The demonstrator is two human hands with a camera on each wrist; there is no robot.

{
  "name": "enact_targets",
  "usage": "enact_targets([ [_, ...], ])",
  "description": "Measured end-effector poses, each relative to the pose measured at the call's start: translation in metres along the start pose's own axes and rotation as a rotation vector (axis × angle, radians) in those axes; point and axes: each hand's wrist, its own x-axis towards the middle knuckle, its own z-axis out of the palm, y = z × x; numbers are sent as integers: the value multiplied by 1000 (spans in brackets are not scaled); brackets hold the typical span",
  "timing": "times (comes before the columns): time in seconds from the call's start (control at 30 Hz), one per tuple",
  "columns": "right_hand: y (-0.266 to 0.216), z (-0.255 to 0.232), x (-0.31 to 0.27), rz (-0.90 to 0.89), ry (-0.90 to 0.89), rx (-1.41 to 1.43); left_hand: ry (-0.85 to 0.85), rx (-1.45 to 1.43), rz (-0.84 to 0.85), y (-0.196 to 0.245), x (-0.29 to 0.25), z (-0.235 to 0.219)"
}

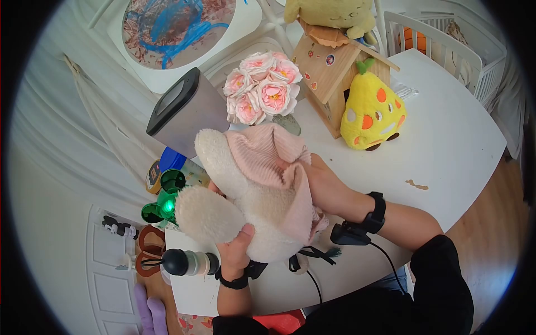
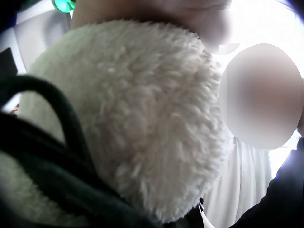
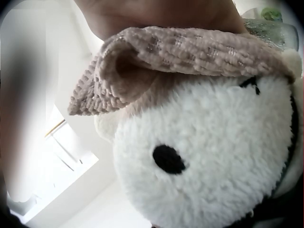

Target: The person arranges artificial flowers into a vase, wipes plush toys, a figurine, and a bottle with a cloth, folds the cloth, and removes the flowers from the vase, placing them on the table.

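Observation:
A white plush toy (image 1: 268,215) with pink ribbed fabric (image 1: 265,151) over it is held above the table. My left hand (image 1: 235,249) grips a fluffy white limb (image 1: 206,215), thumb on top; the left wrist view shows this white fur (image 2: 142,109) close up. My right hand (image 1: 324,181) reaches to the pink fabric, its fingers hidden in the folds. In the right wrist view the hand (image 3: 166,16) lies against the pink fabric (image 3: 190,52), above the white plush face (image 3: 213,142) with a black oval eye.
On the white table (image 1: 458,145) stand pink flowers (image 1: 262,89), a grey bin (image 1: 187,111), a wooden house (image 1: 329,72) and a yellow plush (image 1: 371,114). Green goggles-like items (image 1: 167,201) and a black-capped bottle (image 1: 187,262) are at the left.

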Motion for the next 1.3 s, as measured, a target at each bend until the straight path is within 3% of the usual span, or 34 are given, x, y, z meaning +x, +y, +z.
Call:
enact_targets([
  [0.03, 6, 10, -3, 0, -3, -3, 59, -14, -64, 1, -3, 0],
  [0.1, 12, 30, -5, -229, 48, 223, 82, 15, -50, -4, -5, -4],
  [0.13, 12, 31, -7, -228, 42, 220, 101, 48, -38, -5, -6, -6],
  [0.2, 9, 32, -12, -740, 14, -466, 107, 58, -43, -5, -7, -10],
  [0.3, -1, 43, -27, -725, -105, -658, 105, 96, -68, -4, -9, -17],
  [0.43, -9, 48, -33, -760, -184, -695, 93, 139, -98, -2, -7, -23],
  [0.53, 6, 54, -36, -884, -223, -755, 75, 169, -124, -1, -5, -26],
  [0.63, 14, 52, -32, -1027, -193, -605, 50, 206, -143, 2, -1, -28],
  [0.7, 6, 48, -28, -908, -286, -164, 31, 230, -152, 4, 4, -29],
  [0.73, -2, 42, -30, -907, -291, -168, 26, 239, -160, 4, 5, -29],
  [0.8, -22, 21, -35, -459, -257, 216, 20, 258, -183, 3, 3, -28],
  [0.87, -26, 1, -32, -240, -162, 374, 12, 286, -121, 7, 5, -23],
  [0.9, -28, -5, -29, -245, -162, 366, 12, 281, -114, 9, 5, -23],
  [0.97, -32, -14, -26, -284, -132, 724, 11, 356, -248, 11, 3, -24],
  [1.0, -31, -21, -25, -287, -132, 717, 9, 350, -244, 10, 3, -22],
  [1.07, -26, -32, -18, -241, -202, 1021, 49, 182, -100, 7, 4, -18],
  [1.1, -25, -36, -15, -244, -200, 1016, 47, 178, -97, 6, 4, -17],
  [1.2, -29, -37, -5, 59, -63, 924, 46, 120, -83, 3, 4, -17],
  [1.3, -31, -37, -5, 41, 8, 854, 39, 158, -93, 4, 3, -19],
])
